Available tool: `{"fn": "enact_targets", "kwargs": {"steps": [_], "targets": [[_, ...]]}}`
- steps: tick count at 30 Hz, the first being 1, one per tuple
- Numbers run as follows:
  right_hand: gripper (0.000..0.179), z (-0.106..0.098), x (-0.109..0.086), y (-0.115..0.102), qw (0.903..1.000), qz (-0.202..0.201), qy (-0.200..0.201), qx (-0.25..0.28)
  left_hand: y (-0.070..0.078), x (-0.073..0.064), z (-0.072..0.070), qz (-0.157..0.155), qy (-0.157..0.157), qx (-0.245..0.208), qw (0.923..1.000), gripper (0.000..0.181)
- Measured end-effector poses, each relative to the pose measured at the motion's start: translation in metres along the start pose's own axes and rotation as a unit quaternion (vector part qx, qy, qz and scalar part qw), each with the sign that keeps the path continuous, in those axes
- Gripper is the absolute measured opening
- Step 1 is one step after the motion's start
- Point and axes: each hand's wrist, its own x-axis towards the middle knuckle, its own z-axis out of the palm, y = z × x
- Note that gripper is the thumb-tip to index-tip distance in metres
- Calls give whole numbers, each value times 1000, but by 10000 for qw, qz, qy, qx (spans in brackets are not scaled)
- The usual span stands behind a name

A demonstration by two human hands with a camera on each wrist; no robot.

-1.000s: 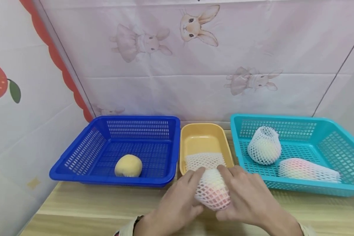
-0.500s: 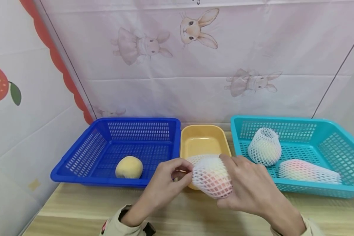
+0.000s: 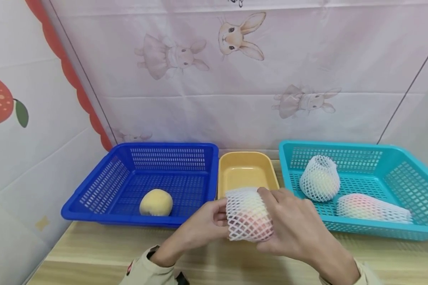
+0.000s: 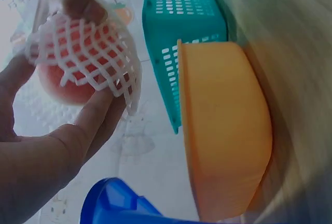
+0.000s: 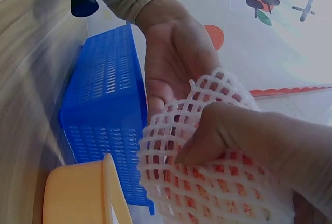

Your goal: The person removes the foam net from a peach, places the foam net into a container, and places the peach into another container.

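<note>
A red and pale yellow peach [image 4: 67, 86] sits inside a white foam net sleeve [image 3: 240, 206] in front of the yellow tray. My right hand [image 3: 292, 219] holds the peach through the net, its thumb pressing the mesh in the right wrist view. At the sleeve's open left end is my left hand [image 3: 203, 221], with thumb and fingers around the net's edge in the left wrist view. Part of the peach's bare skin shows at that opening. A pale yellow peach [image 3: 156, 202] lies in the blue basket [image 3: 139, 218] at left.
The yellow tray [image 3: 248, 156] stands between the blue basket and a turquoise basket [image 3: 342, 144]. Two net-wrapped fruits lie in the turquoise basket: a round one [image 3: 320, 178] and a long-tailed one [image 3: 372, 208]. A printed wall sheet [image 3: 207, 118] rises behind.
My left hand has left the peach's side and moved to the sleeve's left end. That end now looks wider and faces left. The right hand still holds the wrapped peach, slightly higher and further left.
</note>
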Motion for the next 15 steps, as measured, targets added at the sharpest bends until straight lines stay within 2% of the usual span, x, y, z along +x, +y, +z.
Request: {"fn": "enact_targets", "kwargs": {"steps": [3,12,15], "targets": [[94,3,2,-3,9999,-85,94,-59,-3,1,2,-53,42,-49,10000,49],[96,10,4,-8,9992,-183,151,-315,-8,2,7,58,114,-195,9997,49],[96,12,4,-9,9991,-188,160,-338,-10,3,9,76,246,-149,9996,47]]}}
